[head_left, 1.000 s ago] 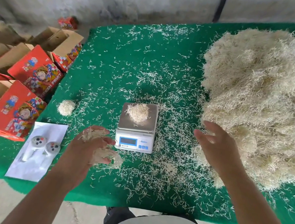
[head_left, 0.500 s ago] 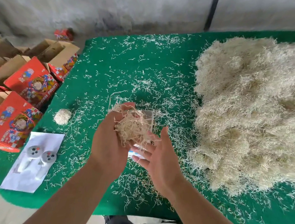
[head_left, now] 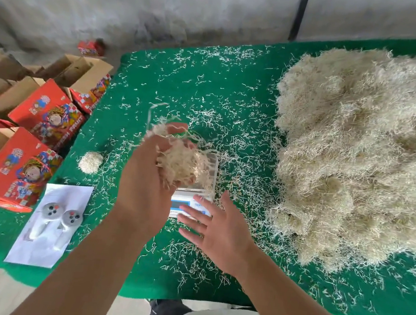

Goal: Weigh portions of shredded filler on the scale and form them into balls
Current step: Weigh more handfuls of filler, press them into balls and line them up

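A finished filler ball [head_left: 90, 162] is sitting on the green table cover [head_left: 158, 79] at left. The left hand [head_left: 147, 176] is cupping a clump of shredded filler [head_left: 182, 165] over the scale [head_left: 191, 202]. The right hand [head_left: 219, 228] is hovering with fingers spread wide. The filler heap [head_left: 357, 153] is lying far right.

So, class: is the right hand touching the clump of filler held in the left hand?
Apart. The head view shows the open right hand lower, with the scale visible between it and the clump.
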Motion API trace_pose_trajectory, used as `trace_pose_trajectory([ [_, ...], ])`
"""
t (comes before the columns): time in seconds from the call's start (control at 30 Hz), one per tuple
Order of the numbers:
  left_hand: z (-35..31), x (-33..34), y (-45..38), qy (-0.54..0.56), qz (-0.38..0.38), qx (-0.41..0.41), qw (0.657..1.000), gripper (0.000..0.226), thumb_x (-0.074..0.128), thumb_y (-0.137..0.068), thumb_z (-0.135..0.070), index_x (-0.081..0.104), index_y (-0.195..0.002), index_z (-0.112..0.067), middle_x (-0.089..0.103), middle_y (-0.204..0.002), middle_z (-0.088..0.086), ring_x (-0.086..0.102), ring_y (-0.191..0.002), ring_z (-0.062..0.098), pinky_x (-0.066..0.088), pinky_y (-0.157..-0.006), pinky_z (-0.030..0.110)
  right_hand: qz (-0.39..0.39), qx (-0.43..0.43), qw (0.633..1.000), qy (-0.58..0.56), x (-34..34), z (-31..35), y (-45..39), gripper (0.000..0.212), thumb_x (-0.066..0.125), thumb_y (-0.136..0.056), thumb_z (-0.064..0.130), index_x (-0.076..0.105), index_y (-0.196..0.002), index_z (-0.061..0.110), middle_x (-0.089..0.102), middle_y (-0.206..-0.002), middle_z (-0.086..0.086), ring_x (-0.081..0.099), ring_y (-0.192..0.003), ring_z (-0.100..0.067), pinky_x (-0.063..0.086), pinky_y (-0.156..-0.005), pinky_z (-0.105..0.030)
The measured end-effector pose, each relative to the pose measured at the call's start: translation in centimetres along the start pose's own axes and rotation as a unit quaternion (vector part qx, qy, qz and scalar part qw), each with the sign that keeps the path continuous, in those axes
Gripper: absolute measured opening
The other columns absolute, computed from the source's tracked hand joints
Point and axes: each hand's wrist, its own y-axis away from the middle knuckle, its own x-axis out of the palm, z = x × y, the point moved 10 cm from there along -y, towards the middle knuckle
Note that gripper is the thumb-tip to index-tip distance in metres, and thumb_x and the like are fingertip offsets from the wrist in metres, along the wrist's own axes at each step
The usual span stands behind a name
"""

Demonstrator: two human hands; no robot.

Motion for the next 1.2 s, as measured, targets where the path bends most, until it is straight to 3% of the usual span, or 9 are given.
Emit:
trace_pose_trajectory([
  [0.1, 2.8, 0.2, 0.4, -0.154, 0.001, -0.028, 0.988, 0.031, 0.052, -0.077, -0.032, 0.071, -0.101, -0.026, 0.075, -0.089, 0.000, 0.069, -0.071, 0.006, 0.055, -0.065, 0.025, 0.033, -0.037, 0.997, -0.056, 2.8, 2.3, 0.5, 0.070, 0.063, -0.091, 0.064, 0.052, -0.148, 0.025, 0.061, -0.144, -0.022, 0.060, -0.133, -0.042, 0.048, -0.110, -0.057],
  [0.17, 4.7, 0.5, 0.7, -0.297, 0.026, -0.013, 0.954, 0.041, 0.048, -0.080, -0.042, 0.057, -0.120, -0.050, 0.063, -0.125, -0.006, 0.065, -0.108, 0.011, 0.055, -0.094, 0.042, 0.064, -0.038, 0.996, -0.051, 5.0, 2.8, 0.9, 0.064, 0.050, -0.104, 0.058, 0.051, -0.152, 0.016, 0.057, -0.149, -0.023, 0.057, -0.137, -0.040, 0.048, -0.110, -0.055],
  [0.4, 13.3, -0.7, 1.5, -0.671, 0.112, -0.005, 0.733, 0.082, 0.000, -0.090, -0.064, 0.005, -0.164, -0.030, -0.005, -0.172, -0.006, -0.004, -0.160, 0.024, 0.010, -0.128, 0.057, -0.084, -0.006, 0.993, 0.079, 0.9, -0.2, 0.2, 0.038, 0.052, -0.106, 0.036, 0.065, -0.133, 0.012, 0.081, -0.094, -0.004, 0.079, -0.089, -0.018, 0.063, -0.077, -0.042],
  [0.5, 15.9, -1.7, 2.9, -0.618, 0.143, -0.032, 0.773, 0.075, 0.022, -0.097, -0.064, 0.010, -0.163, -0.031, 0.001, -0.173, -0.005, 0.005, -0.160, 0.024, 0.018, -0.128, 0.052, -0.160, 0.027, 0.977, 0.138, -2.8, -1.9, -1.3, 0.040, 0.053, -0.099, 0.009, 0.058, -0.138, 0.018, 0.078, -0.090, -0.002, 0.074, -0.078, -0.013, 0.060, -0.081, -0.038],
  [0.63, 17.5, -6.0, 4.2, -0.551, 0.127, -0.048, 0.824, 0.068, 0.047, -0.097, -0.065, 0.022, -0.156, -0.042, 0.018, -0.165, -0.018, 0.017, -0.154, 0.008, 0.013, -0.125, 0.035, -0.301, 0.021, 0.933, 0.194, -8.2, 0.3, -2.7, 0.030, 0.055, -0.107, 0.030, 0.068, -0.129, 0.014, 0.068, -0.092, -0.011, 0.045, -0.057, -0.008, 0.041, -0.046, -0.022],
  [0.77, 18.8, -13.4, 5.2, -0.526, 0.072, -0.111, 0.840, 0.038, 0.062, -0.100, -0.049, 0.053, -0.135, -0.040, 0.049, -0.141, -0.020, 0.044, -0.128, -0.002, 0.030, -0.114, 0.025, -0.315, -0.064, 0.883, 0.341, -7.1, 7.2, -5.1, 0.043, 0.046, -0.109, 0.045, 0.063, -0.134, 0.015, 0.070, -0.117, -0.022, 0.070, -0.105, -0.040, 0.060, -0.086, -0.048],
  [0.87, 20.0, -18.1, 6.5, -0.506, 0.047, -0.160, 0.846, 0.026, 0.068, -0.099, -0.036, 0.057, -0.121, -0.042, 0.057, -0.124, -0.022, 0.056, -0.121, 0.004, 0.037, -0.103, 0.024, -0.275, -0.155, 0.840, 0.443, -2.2, 12.2, -7.2, 0.012, 0.062, -0.101, 0.033, 0.062, -0.101, 0.022, 0.071, -0.110, -0.019, 0.072, -0.087, -0.028, 0.065, -0.076, -0.044],
  [1.03, 21.9, -22.3, 7.9, -0.502, 0.061, -0.222, 0.834, 0.028, 0.068, -0.099, -0.035, 0.054, -0.122, -0.043, 0.056, -0.126, -0.018, 0.058, -0.117, -0.001, 0.043, -0.104, 0.023, -0.176, -0.240, 0.689, 0.661, 6.6, 14.4, -13.1, 0.019, 0.056, -0.087, -0.003, 0.062, -0.097, 0.011, 0.066, -0.130, -0.016, 0.045, -0.048, -0.004, 0.040, -0.040, -0.020],
  [1.2, 21.9, -24.3, 7.2, -0.492, 0.079, -0.236, 0.835, 0.025, 0.065, -0.101, -0.040, 0.054, -0.122, -0.045, 0.060, -0.126, -0.022, 0.060, -0.106, -0.009, 0.041, -0.091, 0.010, -0.141, -0.245, 0.515, 0.809, 9.0, 12.8, -18.1, 0.041, 0.061, -0.099, 0.008, 0.054, -0.140, 0.006, 0.062, -0.129, -0.011, 0.051, -0.072, -0.002, 0.046, -0.061, -0.018],
])
